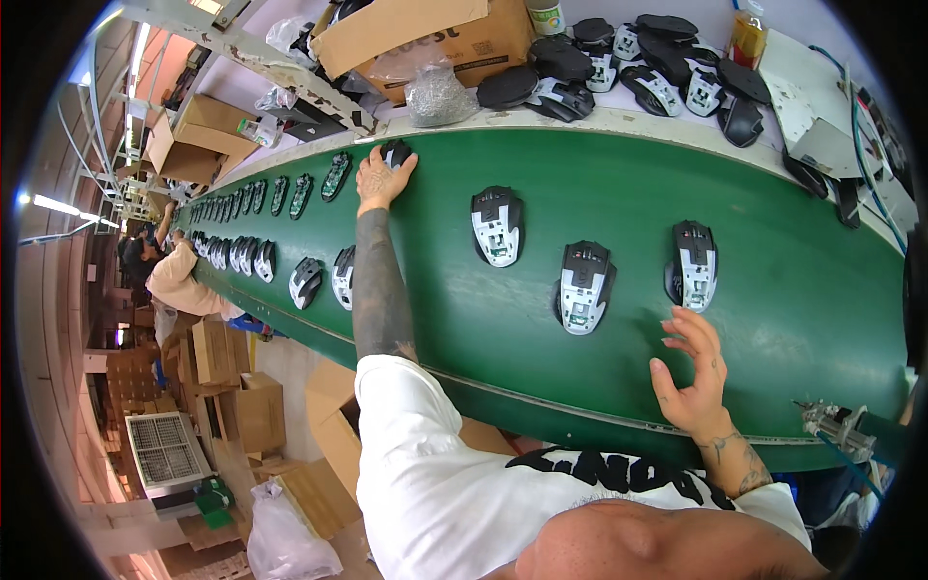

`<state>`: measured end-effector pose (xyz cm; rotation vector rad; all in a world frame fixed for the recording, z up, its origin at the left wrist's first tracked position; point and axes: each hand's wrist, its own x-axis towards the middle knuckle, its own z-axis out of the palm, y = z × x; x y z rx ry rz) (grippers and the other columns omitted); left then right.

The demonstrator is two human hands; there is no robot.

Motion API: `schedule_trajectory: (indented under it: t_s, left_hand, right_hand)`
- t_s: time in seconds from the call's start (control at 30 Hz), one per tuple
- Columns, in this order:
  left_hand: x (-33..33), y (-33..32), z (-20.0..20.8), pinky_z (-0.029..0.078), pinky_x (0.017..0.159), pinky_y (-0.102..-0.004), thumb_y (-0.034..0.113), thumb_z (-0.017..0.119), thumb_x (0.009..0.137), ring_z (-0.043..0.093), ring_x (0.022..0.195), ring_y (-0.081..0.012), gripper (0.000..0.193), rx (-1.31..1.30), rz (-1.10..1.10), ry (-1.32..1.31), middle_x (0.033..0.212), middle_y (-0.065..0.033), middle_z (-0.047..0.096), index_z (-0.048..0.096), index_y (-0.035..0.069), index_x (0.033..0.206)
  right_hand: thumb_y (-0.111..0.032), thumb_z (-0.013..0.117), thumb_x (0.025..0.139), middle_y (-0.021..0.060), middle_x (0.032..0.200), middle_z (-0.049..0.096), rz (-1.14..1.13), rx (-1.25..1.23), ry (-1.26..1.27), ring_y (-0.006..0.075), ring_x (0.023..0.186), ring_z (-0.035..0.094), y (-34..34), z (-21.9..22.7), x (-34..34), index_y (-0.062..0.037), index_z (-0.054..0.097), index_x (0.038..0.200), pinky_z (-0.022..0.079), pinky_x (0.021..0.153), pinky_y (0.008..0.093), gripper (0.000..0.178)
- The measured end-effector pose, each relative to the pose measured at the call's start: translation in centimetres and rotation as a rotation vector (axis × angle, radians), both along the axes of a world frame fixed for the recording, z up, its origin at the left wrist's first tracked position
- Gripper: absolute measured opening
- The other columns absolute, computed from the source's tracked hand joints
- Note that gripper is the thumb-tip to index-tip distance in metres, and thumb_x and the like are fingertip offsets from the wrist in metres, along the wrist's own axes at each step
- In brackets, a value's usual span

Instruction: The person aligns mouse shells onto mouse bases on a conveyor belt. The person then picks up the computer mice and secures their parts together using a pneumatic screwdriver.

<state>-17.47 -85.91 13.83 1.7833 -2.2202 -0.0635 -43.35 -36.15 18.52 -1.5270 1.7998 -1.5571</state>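
Note:
My left arm reaches far across the green belt (445, 319). Its hand (383, 180) is closed around a dark computer mouse (395, 152) at the belt's far edge, covering much of it. Over the near right part of the belt, my right hand (692, 375) is held with fingers spread and nothing in them. Just beyond its fingertips lies a black and white mouse (696, 266) with its casing partly uncovered. Two similar half-cased mice, one in the middle (497, 228) and one nearer me (584, 288), lie between my hands.
Rows of mice (264, 260) and green circuit boards (335, 177) run off to the left, where people (179, 271) work. Behind the belt, a ledge holds a cardboard box (425, 48), bubble wrap (443, 97) and piled mouse parts (561, 60). A metal fixture (833, 425) stands at right.

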Motion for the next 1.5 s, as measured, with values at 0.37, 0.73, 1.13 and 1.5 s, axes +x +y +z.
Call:
schedule_trajectory:
  t_s: [0.37,0.73,1.13,1.5]
  left_hand:
    - [-0.3,8.6,5.2,0.042,0.099,-0.0414,0.059,0.069,0.071,0.052,0.116,-0.0361,0.081,0.336,-0.265,-0.118,0.121,-0.0261,0.055,0.054,0.001,0.125]
    - [-1.0,9.8,0.9,0.04,0.099,-0.0433,0.064,0.043,0.088,0.05,0.119,-0.0345,0.066,-0.123,-0.244,0.18,0.125,-0.0178,0.056,0.06,0.009,0.12]
    - [14.3,17.0,1.3,0.042,0.097,-0.0423,0.037,0.076,0.074,0.051,0.113,-0.0354,0.057,-0.455,-0.114,0.142,0.118,-0.0194,0.053,0.057,0.005,0.119]
    - [16.6,0.0,3.1,0.042,0.097,-0.0391,0.026,0.079,0.071,0.051,0.115,-0.0343,0.057,-0.404,-0.289,0.328,0.122,-0.0188,0.054,0.057,0.002,0.119]
  right_hand:
    - [0.0,0.067,0.075,0.0196,0.119,0.054,-0.018,-0.062,0.038,0.0241,0.091,0.062,0.5,1.0,-0.3,0.0008,0.054,0.114,0.054,0.075,0.0302,0.041]
    - [-0.011,0.056,0.092,0.0037,0.057,0.061,0.196,0.223,-0.181,0.0155,0.049,0.059,0.9,-0.2,3.0,-0.0018,0.058,0.105,0.048,0.051,0.0287,0.016]
    - [-0.03,0.07,0.084,0.0031,0.062,0.061,1.016,0.352,-0.338,0.0139,0.047,0.055,2.3,2.4,4.6,-0.0044,0.059,0.101,0.043,0.046,0.028,0.033]
    - [-0.018,0.074,0.076,0.0031,0.049,0.052,0.521,0.385,0.014,0.0178,0.041,0.054,0.2,-1.5,6.6,-0.0103,0.049,0.063,0.042,0.041,0.0294,0.029]
